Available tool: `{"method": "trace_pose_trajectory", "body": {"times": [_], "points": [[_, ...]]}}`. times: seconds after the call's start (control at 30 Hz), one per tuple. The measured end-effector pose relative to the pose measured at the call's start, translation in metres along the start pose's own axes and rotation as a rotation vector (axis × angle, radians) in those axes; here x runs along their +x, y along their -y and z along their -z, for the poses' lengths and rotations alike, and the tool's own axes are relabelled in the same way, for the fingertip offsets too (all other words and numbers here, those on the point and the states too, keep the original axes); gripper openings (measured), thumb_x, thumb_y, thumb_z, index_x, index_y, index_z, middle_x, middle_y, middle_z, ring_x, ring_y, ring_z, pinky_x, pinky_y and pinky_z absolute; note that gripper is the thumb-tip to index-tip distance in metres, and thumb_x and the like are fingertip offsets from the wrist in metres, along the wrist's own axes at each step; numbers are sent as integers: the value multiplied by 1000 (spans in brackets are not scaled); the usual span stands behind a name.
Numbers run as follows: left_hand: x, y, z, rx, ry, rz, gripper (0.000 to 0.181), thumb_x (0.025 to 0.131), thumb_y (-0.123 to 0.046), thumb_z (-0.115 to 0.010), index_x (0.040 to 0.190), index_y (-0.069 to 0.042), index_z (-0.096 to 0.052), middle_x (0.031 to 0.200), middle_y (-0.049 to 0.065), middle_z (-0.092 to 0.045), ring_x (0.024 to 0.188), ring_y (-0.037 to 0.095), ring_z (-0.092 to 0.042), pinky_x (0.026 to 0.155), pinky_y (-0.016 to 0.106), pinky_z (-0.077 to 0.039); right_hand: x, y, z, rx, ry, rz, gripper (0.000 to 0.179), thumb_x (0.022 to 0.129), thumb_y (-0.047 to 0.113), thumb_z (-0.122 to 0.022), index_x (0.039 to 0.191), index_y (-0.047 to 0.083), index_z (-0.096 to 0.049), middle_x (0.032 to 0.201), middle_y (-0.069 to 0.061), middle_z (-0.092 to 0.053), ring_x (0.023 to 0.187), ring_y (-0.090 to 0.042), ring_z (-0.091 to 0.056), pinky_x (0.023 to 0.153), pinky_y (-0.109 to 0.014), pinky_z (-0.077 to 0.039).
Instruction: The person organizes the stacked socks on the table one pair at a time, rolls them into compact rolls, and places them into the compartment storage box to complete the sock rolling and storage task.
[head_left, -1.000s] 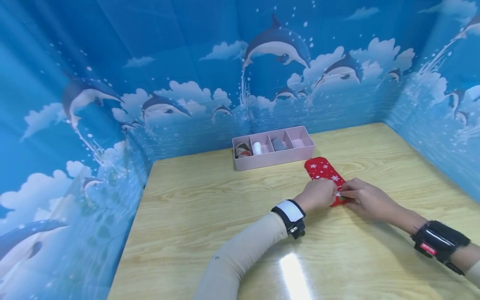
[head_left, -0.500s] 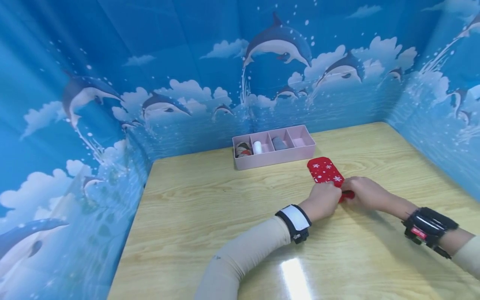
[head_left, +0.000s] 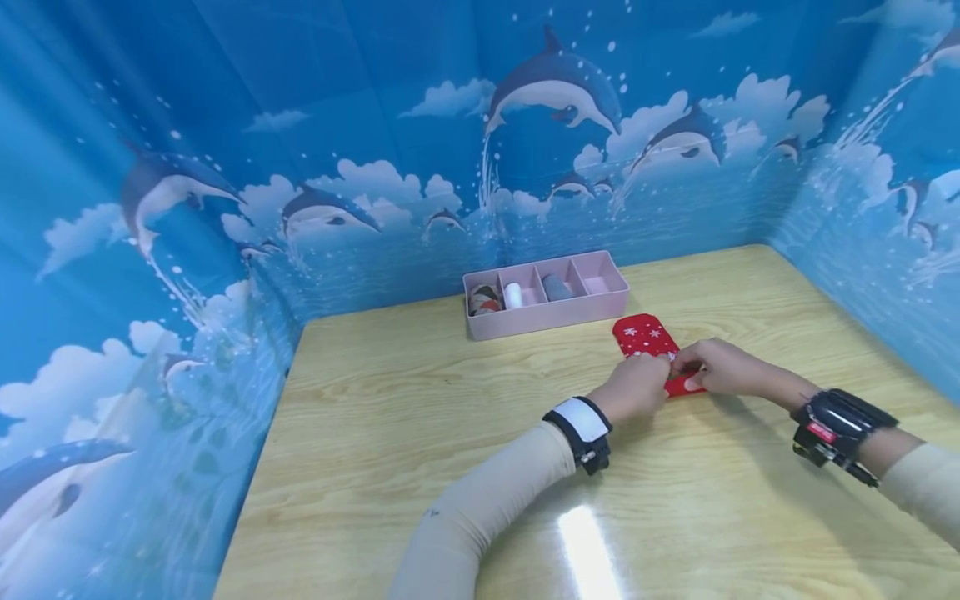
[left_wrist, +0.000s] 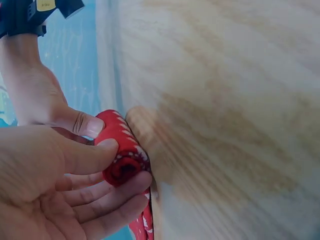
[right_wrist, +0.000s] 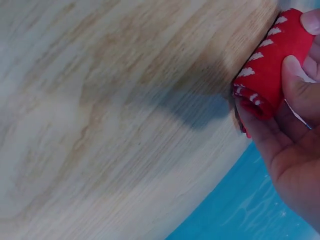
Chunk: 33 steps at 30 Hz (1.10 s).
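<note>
A red sock (head_left: 643, 333) with white snowflakes lies flat on the wooden table, its rounded far end pointing to the back. Its near end is wound into a thick roll (right_wrist: 275, 60), with the spiral of cloth showing at the roll's ends. My left hand (head_left: 636, 386) pinches the left end of the roll, thumb on top and fingers beneath, as the left wrist view shows. At the other end my right hand (head_left: 723, 367) holds the roll the same way, thumb (right_wrist: 300, 82) pressed on the red cloth. The hands hide part of the roll in the head view.
Behind the sock stands a pink divided box (head_left: 551, 317). It holds a brown patterned bundle (head_left: 486, 300), a white roll (head_left: 513, 295) and a grey roll (head_left: 557, 288); its right compartment is bare. A blue dolphin curtain (head_left: 390, 125) borders the table.
The sock's near end has been rolled up toward the far end, so less of it lies flat. My right hand has moved slightly away and left; the left hand shifted a little.
</note>
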<state>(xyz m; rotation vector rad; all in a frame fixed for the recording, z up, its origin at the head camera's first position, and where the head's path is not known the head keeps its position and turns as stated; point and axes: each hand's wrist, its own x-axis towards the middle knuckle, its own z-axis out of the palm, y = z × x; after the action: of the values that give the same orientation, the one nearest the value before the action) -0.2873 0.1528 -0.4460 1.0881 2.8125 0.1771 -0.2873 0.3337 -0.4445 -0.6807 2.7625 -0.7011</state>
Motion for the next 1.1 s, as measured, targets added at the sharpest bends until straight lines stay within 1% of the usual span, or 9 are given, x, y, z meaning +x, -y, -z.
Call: {"method": "trace_pose_trajectory", "body": {"times": [0.17, 0.3, 0.37, 0.47, 0.6, 0.73, 0.9, 1.0, 1.1], "points": [[3, 2, 3, -9, 31, 67, 11, 92, -33, -75, 94, -23, -72, 90, -11, -69, 76, 5, -60, 67, 25, -48, 5, 3, -2, 29, 11, -47, 24, 79, -14, -67, 93, 4, -69, 88, -1, -68, 82, -16, -59, 74, -31, -52], [4, 7, 4, -40, 32, 71, 23, 92, -33, -75, 75, -22, -63, 73, -10, -55, 69, 4, -52, 62, 24, -41, 6, 6, -2, 53, 11, -81, 20, 80, -11, -68, 93, 4, -71, 87, -5, -67, 81, -17, -56, 74, -31, -49], [5, 9, 5, -69, 27, 68, 33, 92, -29, -74, 66, -20, -56, 63, -8, -46, 62, 4, -47, 56, 21, -37, 6, 6, -3, 70, -19, -99, 17, 81, -11, -69, 90, 3, -72, 87, -5, -66, 83, -18, -56, 73, -29, -48], [6, 10, 7, -111, 28, 78, 40, 92, -25, -74, 60, -18, -50, 52, -7, -37, 52, 5, -42, 50, 19, -32, 6, 5, -6, 51, -98, -78, 13, 81, -11, -72, 85, 1, -76, 87, -5, -65, 85, -19, -56, 74, -29, -46], [7, 9, 8, -111, 25, 110, 35, 89, -25, -76, 62, -18, -54, 53, -7, -41, 53, 6, -44, 50, 20, -34, 2, 6, -12, -41, -191, -34, 14, 80, -10, -76, 89, 0, -78, 87, -5, -67, 84, -20, -59, 76, -33, -49], [10, 5, 6, -56, 20, 154, 26, 88, -30, -77, 70, -20, -62, 61, -10, -53, 62, 6, -51, 54, 23, -41, -9, 9, -22, -132, -287, -25, 15, 81, -7, -76, 92, 3, -74, 88, -4, -69, 83, -21, -63, 75, -41, -55], [15, 1, 3, -35, 13, 209, 18, 88, -38, -77, 83, -23, -69, 73, -11, -64, 67, 5, -55, 57, 24, -44, -22, 12, -38, -361, -446, 186, 20, 75, -7, -78, 94, -3, -76, 98, -14, -70, 94, -32, -68, 80, -51, -58], [16, 1, 1, -46, 6, 226, 18, 87, -39, -77, 85, -24, -68, 74, -12, -64, 67, 5, -54, 56, 24, -43, -25, 13, -44, -422, -468, 268, 30, 71, -4, -82, 100, -9, -75, 103, -19, -69, 96, -33, -68, 80, -51, -58], [15, 2, 0, -51, -17, 217, 18, 86, -38, -77, 81, -26, -65, 72, -14, -62, 67, 4, -55, 56, 24, -42, -25, 14, -43, -410, -435, 235, 34, 71, -2, -85, 102, -10, -74, 104, -20, -69, 97, -34, -68, 81, -51, -58]]}}
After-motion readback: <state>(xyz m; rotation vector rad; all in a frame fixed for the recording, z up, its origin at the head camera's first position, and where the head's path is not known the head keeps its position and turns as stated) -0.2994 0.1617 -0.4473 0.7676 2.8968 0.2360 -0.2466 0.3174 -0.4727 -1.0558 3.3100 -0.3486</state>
